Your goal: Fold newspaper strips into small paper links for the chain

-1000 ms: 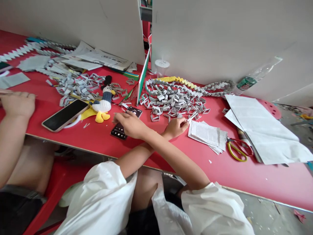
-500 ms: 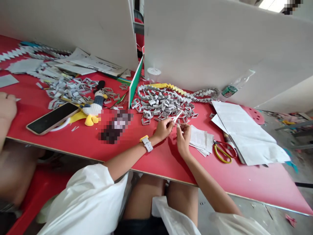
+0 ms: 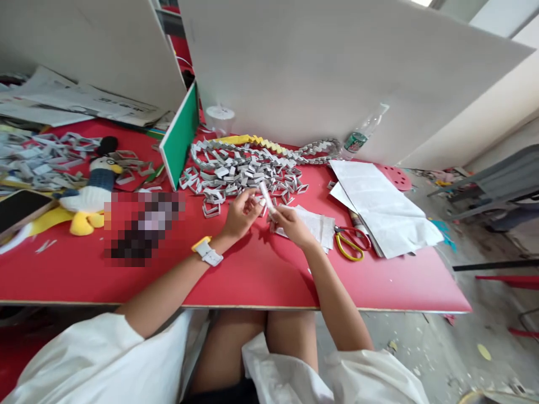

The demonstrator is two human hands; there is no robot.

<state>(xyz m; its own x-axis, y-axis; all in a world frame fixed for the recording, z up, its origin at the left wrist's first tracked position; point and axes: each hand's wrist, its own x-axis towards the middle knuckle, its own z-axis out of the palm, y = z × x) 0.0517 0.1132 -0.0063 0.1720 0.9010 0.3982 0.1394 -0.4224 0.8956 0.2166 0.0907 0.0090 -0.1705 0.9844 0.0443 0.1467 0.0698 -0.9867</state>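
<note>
Both hands meet over the middle of the red worktop [image 3: 261,275]. The left hand [image 3: 241,213] and right hand [image 3: 290,224] each pinch one end of a folded paper strip [image 3: 266,196], fingers closed. The strip is raised just in front of the pile of folded paper links [image 3: 240,171]. Scissors [image 3: 351,242] lie near the right hand.

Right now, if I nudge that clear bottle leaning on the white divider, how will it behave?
The clear bottle looks empty, so probably light. It leans tilted against the white divider, so a nudge would likely slide it down and roll it across the red table.
</note>
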